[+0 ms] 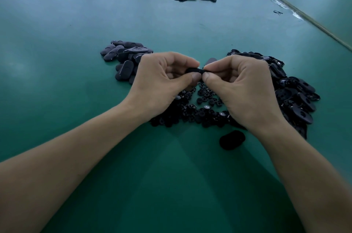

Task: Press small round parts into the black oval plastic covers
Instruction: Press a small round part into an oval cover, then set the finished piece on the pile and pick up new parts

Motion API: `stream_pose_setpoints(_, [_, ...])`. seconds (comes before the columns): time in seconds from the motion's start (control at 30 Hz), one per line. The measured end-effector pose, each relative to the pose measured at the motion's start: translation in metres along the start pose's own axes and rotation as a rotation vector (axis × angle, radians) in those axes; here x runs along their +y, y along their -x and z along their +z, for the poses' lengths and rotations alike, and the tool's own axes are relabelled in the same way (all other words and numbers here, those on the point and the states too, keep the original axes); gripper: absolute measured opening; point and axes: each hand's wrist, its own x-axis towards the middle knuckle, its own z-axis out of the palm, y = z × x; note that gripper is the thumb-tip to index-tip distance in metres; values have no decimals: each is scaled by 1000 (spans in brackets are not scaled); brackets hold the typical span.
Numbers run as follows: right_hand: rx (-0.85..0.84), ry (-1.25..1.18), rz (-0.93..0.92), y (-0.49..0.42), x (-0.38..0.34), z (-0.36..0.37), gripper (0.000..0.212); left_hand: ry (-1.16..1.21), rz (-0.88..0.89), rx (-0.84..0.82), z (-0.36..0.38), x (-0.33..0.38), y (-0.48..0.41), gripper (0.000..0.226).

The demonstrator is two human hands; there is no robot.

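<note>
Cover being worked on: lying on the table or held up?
Held up. The left hand and right hand pinch the cover between thumbs and fingers, above the round parts. Part seated: cannot tell.

near: round parts (198, 107) under hands | left: cover pile (125, 57) | right: cover pile (291, 89) | table (57, 80) far-left was open
</note>
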Motion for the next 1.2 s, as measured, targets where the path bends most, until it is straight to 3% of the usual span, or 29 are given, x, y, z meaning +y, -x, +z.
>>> stream_pose_setpoints(0.57, [13, 30, 7, 1, -4, 0, 12, -7, -5, 77, 1, 1, 0, 21])
stream_pose_setpoints(0.7, [185, 355, -31, -1, -3, -10, 20, 60, -5, 151, -2, -2, -1, 16])
stream_pose_setpoints(0.77, [232, 552, 36, -2, 0, -20, 28, 115, -25, 205, -3, -3, -3, 15])
stream_pose_setpoints(0.97, [80, 876, 252, -1, 7, -26, 35, 307, -135, 380, -6, -5, -11, 16])
stream_pose_setpoints(1.2, [43, 934, 302, 1, 6, -25, 40, 362, -199, 512, -11, -6, -18, 61])
